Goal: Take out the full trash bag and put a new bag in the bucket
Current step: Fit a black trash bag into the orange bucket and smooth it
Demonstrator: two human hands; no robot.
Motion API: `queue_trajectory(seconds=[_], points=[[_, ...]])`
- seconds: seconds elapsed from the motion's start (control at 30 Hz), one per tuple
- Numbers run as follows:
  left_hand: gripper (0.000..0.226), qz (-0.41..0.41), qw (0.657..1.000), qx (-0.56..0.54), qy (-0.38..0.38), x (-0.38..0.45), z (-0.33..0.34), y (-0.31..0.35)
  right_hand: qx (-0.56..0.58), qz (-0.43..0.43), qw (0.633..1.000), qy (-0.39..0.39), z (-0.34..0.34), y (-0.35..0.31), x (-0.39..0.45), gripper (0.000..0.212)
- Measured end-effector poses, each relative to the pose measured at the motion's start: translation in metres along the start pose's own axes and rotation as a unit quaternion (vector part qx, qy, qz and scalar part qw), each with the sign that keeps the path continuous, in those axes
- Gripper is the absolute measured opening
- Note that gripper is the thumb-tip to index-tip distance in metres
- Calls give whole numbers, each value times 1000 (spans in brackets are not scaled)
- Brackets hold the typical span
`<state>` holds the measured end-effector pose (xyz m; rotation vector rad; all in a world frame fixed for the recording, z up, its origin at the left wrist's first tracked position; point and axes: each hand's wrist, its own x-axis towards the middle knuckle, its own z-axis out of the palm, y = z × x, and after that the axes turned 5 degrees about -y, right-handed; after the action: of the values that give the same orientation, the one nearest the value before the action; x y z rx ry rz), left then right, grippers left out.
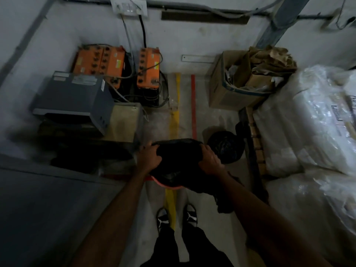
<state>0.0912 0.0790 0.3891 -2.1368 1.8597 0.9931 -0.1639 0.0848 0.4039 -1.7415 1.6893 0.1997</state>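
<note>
A black trash bag [179, 160] is spread across the top of a bucket whose orange-red rim [167, 185] peeks out below it, on the floor in front of my feet. My left hand [151, 158] grips the bag's left edge and my right hand [211, 161] grips its right edge. Both hands pinch the plastic at the rim. The inside of the bucket is hidden by the bag. A second black bag [226, 147], bulging and tied, lies on the floor just right of the bucket, beyond my right hand.
Orange batteries [148, 67] with cables and a grey box unit [75, 99] stand at the far left wall. A cardboard box [238, 81] of paper scraps and large white plastic-wrapped bundles [308, 122] fill the right side. Yellow and red floor stripes run between them.
</note>
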Motion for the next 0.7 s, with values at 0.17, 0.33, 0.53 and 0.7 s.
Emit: queue_trajectory(seconds=[0.17, 0.33, 0.53, 0.7], points=[[37, -123, 985, -90, 78, 78, 93, -16, 12, 33, 999, 31, 74, 33, 85, 57], [47, -60, 994, 17, 89, 163, 189, -43, -50, 55, 996, 39, 160, 85, 181, 52], [71, -39, 989, 97, 102, 273, 244, -77, -75, 79, 993, 55, 217, 133, 287, 59], [84, -65, 987, 115, 86, 361, 256, -92, -104, 60, 991, 55, 224, 146, 370, 67]])
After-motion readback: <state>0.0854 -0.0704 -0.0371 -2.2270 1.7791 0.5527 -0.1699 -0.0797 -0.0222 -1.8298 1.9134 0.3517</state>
